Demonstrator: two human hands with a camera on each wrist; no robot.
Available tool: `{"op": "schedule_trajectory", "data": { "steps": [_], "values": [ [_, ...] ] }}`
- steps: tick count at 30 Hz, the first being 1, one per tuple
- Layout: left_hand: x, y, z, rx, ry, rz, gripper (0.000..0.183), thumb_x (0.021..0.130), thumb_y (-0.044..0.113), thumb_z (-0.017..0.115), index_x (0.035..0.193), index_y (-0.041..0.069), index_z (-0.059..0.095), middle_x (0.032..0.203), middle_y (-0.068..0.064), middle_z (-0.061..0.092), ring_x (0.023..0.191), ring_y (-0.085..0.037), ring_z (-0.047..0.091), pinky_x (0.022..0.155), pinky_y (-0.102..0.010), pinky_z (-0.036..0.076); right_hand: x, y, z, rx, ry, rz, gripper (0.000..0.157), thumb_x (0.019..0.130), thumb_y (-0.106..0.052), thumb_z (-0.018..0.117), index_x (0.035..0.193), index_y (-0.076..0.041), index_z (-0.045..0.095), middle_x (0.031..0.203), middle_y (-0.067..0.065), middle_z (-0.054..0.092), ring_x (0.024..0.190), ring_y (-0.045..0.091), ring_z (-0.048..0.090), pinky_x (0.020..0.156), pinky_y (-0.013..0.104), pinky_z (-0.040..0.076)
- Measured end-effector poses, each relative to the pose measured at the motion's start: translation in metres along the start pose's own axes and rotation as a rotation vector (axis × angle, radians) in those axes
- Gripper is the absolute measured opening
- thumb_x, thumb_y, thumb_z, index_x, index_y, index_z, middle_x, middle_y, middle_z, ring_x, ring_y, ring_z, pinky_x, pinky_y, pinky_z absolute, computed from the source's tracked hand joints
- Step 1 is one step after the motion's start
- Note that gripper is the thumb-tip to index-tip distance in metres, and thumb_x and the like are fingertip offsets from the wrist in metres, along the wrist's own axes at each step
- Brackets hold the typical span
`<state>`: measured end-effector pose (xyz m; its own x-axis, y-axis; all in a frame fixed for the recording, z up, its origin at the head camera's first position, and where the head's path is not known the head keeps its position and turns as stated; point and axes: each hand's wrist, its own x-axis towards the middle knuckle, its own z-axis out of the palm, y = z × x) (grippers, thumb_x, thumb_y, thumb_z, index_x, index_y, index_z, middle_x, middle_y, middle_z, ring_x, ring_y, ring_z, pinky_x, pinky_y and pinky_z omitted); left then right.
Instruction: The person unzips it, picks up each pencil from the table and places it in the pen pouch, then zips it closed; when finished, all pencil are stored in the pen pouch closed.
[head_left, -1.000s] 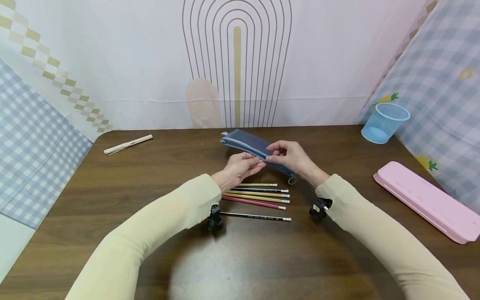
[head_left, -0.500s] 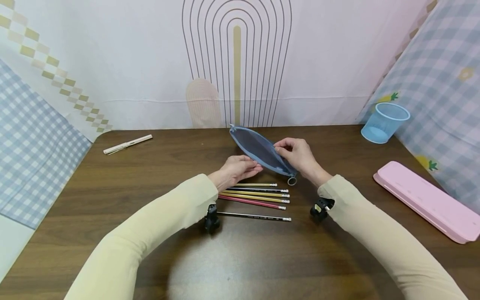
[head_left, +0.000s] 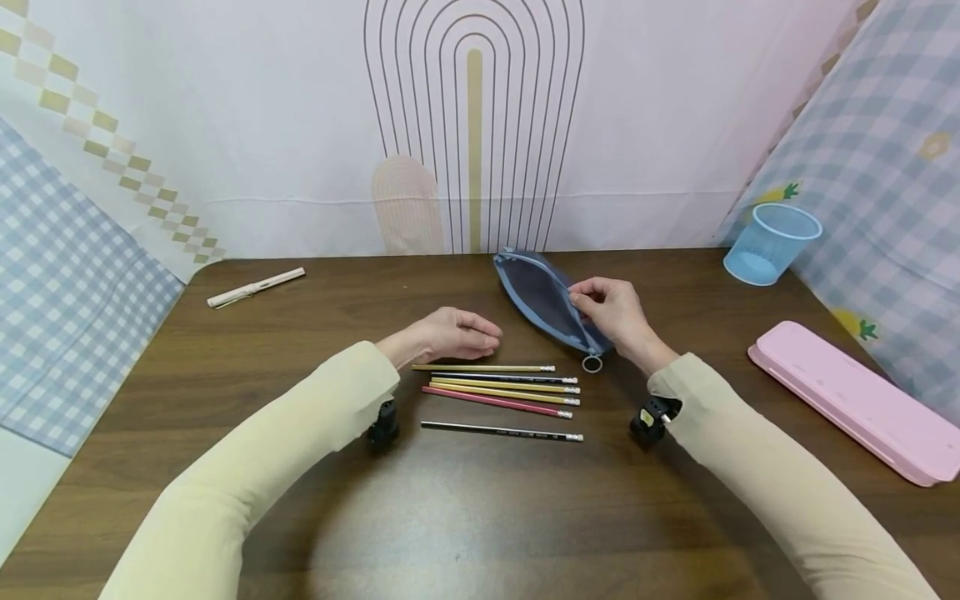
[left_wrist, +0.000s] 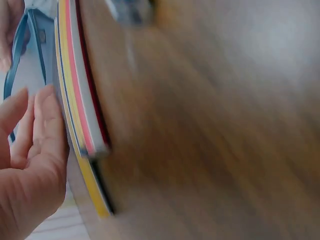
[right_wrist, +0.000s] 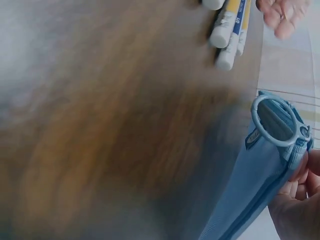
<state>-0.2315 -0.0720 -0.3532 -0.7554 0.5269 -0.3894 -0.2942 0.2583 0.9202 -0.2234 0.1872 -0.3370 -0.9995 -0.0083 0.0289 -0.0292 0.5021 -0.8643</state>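
Head view: the blue pouch [head_left: 534, 293], mouth gaping, is toward the far side of the table [head_left: 480, 517]; expect it light, soft and limp, best held by its zip rim. The right hand [head_left: 611, 315] pinches that rim. Left wrist view: the left hand [left_wrist: 37, 155], fingers extended, grasps nothing near the pencils [left_wrist: 75, 80]. Right wrist view: the pouch's end partly hides the gripping fingers.

On the counter [head_left: 517, 533], far left, a white pen [head_left: 256, 287]; at the far right corner, a light-blue mesh cup [head_left: 768, 250]; nearer, by the right edge, a long pink case [head_left: 858, 402]; behind, a white hanging [head_left: 277, 117] printed with arches; on both sides, blue-and-white checked cloth [head_left: 67, 283].
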Motion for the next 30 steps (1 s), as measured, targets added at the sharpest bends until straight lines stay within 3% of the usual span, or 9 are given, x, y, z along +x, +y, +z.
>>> {"op": "schedule_trajectory", "data": {
  "steps": [4,7,13,21,30],
  "values": [
    [-0.006,-0.004,-0.011,0.265,-0.036,0.045,0.03,0.088,0.006,0.065,0.116,-0.004,0.062,0.105,-0.011,0.07,0.086,-0.007,0.063,0.083,-0.025,0.054,-0.001,0.003,-0.002,0.05,0.004,0.031,0.023,0.093,-0.01,0.059,0.108,0.006,0.063,0.082,0.002,0.058,0.065,0.006,0.053,0.063,0.018,0.053],
    [-0.009,-0.005,-0.016,0.368,-0.061,0.079,0.03,0.086,0.007,0.068,0.114,-0.003,0.064,0.104,-0.011,0.07,0.088,-0.009,0.064,0.083,-0.024,0.053,-0.003,0.005,-0.003,0.089,0.003,0.054,0.024,0.093,-0.011,0.058,0.109,0.007,0.062,0.079,-0.001,0.056,0.064,0.005,0.053,0.062,0.017,0.053],
    [-0.011,-0.008,-0.021,0.401,-0.124,0.12,0.03,0.084,-0.002,0.066,0.114,-0.008,0.062,0.108,-0.018,0.068,0.093,-0.013,0.065,0.086,-0.026,0.053,-0.003,0.006,-0.005,0.137,0.011,0.07,0.025,0.094,-0.01,0.057,0.111,0.008,0.061,0.075,-0.004,0.054,0.062,0.003,0.053,0.059,0.014,0.051],
    [-0.011,-0.01,-0.024,0.446,-0.177,0.194,0.027,0.083,-0.007,0.065,0.11,-0.009,0.062,0.103,-0.018,0.068,0.086,-0.011,0.064,0.081,-0.025,0.054,-0.004,0.007,-0.006,0.18,0.014,0.089,0.026,0.094,-0.008,0.057,0.111,0.011,0.059,0.07,-0.008,0.053,0.06,0.001,0.052,0.058,0.013,0.05],
    [-0.013,-0.012,-0.027,0.609,-0.163,0.288,0.023,0.081,-0.002,0.069,0.104,0.0,0.068,0.093,-0.008,0.07,0.082,-0.011,0.064,0.077,-0.023,0.054,-0.004,0.009,-0.007,0.241,0.023,0.104,0.026,0.093,-0.006,0.056,0.112,0.012,0.057,0.068,-0.009,0.054,0.059,0.001,0.053,0.056,0.012,0.05]
  ]
}}
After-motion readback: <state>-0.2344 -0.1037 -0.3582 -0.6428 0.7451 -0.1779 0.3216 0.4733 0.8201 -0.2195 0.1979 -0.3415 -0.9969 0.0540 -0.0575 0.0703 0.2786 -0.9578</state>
